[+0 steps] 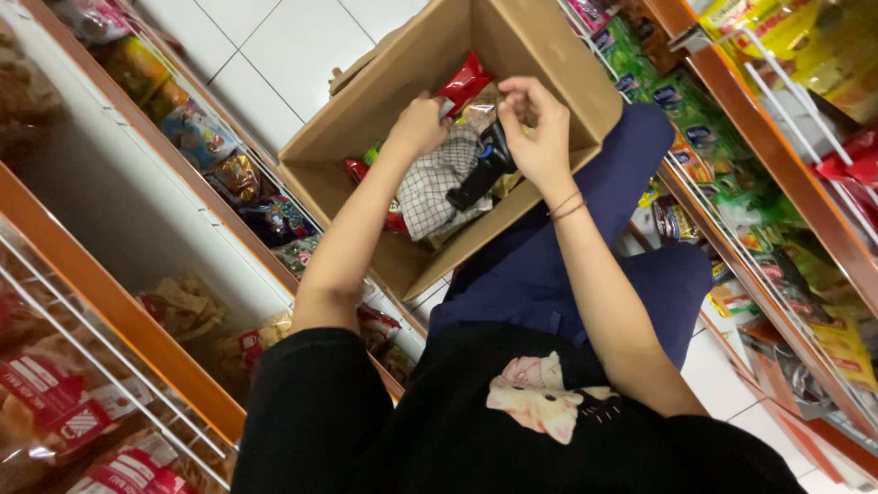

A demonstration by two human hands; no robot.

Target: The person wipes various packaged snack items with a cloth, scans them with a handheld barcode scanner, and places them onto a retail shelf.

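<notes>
An open cardboard box (384, 119) rests on my lap and the white tiled floor. Inside it lie snack packets, a red packet (466, 80) at the top, a checkered cloth (437, 183) and a black handheld device (483, 169). My left hand (419, 123) reaches into the box, its fingers closed around a packet beside the red one. My right hand (540, 128) hovers over the box with its fingers curled, pinching something small that I cannot make out.
Store shelves with orange edges and white wire rails flank me: bagged snacks (197, 137) on the left, green and yellow packets (732, 183) on the right. White floor tiles (293, 46) lie beyond the box.
</notes>
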